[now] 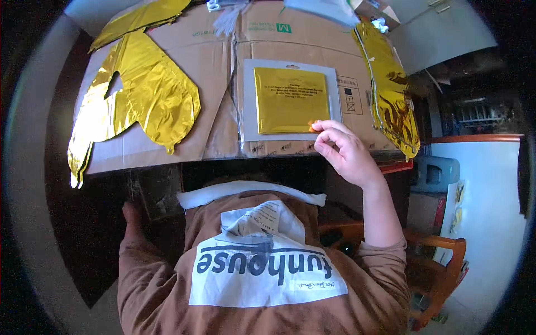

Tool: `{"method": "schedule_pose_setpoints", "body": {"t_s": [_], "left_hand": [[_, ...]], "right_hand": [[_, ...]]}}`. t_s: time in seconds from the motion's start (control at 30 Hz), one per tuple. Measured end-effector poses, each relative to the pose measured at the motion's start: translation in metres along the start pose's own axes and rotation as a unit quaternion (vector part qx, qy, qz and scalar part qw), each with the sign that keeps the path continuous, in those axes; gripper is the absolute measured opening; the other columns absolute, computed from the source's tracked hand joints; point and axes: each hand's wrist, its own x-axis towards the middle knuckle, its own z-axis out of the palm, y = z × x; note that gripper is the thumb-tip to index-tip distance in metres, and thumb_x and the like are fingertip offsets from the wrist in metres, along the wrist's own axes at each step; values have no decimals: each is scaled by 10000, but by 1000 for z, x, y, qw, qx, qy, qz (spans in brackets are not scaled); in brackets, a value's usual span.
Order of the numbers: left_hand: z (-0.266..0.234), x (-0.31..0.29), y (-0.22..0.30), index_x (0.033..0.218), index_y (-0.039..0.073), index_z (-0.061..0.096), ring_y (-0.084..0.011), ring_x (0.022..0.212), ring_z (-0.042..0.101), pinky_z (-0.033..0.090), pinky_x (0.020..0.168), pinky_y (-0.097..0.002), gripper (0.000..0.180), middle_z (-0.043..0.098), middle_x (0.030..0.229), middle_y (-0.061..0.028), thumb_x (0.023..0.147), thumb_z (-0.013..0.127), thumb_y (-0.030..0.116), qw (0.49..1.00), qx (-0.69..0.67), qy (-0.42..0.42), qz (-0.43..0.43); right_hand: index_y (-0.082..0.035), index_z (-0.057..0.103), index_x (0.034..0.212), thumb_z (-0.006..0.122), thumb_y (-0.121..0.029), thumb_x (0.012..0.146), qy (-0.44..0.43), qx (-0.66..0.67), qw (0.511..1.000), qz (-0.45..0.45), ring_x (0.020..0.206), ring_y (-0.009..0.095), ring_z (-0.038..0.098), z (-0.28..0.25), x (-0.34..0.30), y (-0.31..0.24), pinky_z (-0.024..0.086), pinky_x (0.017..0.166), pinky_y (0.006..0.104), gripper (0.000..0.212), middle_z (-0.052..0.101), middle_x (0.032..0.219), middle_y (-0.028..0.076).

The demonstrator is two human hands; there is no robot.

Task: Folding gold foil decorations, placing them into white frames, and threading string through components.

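A flat gold foil packet in a clear sleeve with a pale card backing lies on the cardboard in front of me. My right hand is over its near right corner, fingertips touching it or just above. Its fingers are loosely bent, with the thumb apart from them. A small orange patch at the fingertips may be their reflection in the foil. My left hand hangs low in shadow, below the table edge. Its fingers are too dark to make out. Left of the packet lies a flat, uninflated gold foil balloon with a small triangular hole.
Cardboard covers the work surface, with a seam down it. More flat gold foil lies at the far left and along the right edge. Clear plastic bags rest at the back. A wooden chair stands to my right.
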Motion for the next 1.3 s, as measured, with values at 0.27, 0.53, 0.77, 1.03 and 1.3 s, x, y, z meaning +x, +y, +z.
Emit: {"method": "schedule_pose_setpoints", "body": {"t_s": [0.27, 0.53, 0.77, 1.03, 1.3], "left_hand": [[-41, 10, 48, 1134, 25, 590, -389, 892, 629, 498, 776, -459, 406, 649, 959, -247, 858, 550, 319, 996, -17, -26, 86], [-82, -4, 47, 1273, 67, 513, -406, 984, 607, 494, 829, -467, 506, 631, 1023, -267, 852, 519, 348, 990, 26, -38, 134], [-130, -85, 92, 1121, 45, 559, -366, 919, 623, 509, 781, -425, 488, 645, 963, -222, 728, 653, 318, 951, 130, -20, 281], [-301, -261, 208, 832, 54, 630, -305, 808, 590, 469, 736, -372, 370, 606, 844, -156, 591, 810, 270, 837, -92, -134, 522], [-274, -270, 256, 794, 48, 581, -291, 891, 556, 444, 808, -404, 184, 548, 888, -89, 649, 689, 83, 637, -162, 59, 751]], "right_hand": [[-7, 552, 847, 629, -138, 858, -13, -20, 1000, 15, 1040, 308, 579, -2, 0, -7, 453, 905, 364, 153, 580, 1110, 160], [-19, 589, 836, 658, -111, 823, -3, -32, 999, 13, 1134, 312, 541, 0, -7, -4, 432, 952, 380, 116, 603, 1140, 142], [-54, 633, 914, 746, -123, 717, 116, -114, 982, -91, 1178, 313, 517, -19, -26, -4, 382, 1019, 441, 237, 608, 1158, 114], [-59, 477, 1288, 804, -191, 645, 52, -276, 959, -48, 1284, 311, 402, -4, -49, 15, 280, 1093, 457, 734, 446, 1362, 116], [-59, 573, 1161, 712, -100, 719, 109, -322, 934, -106, 1216, 251, 491, 13, -52, 36, 322, 1070, 444, 465, 528, 1285, 93]]}}
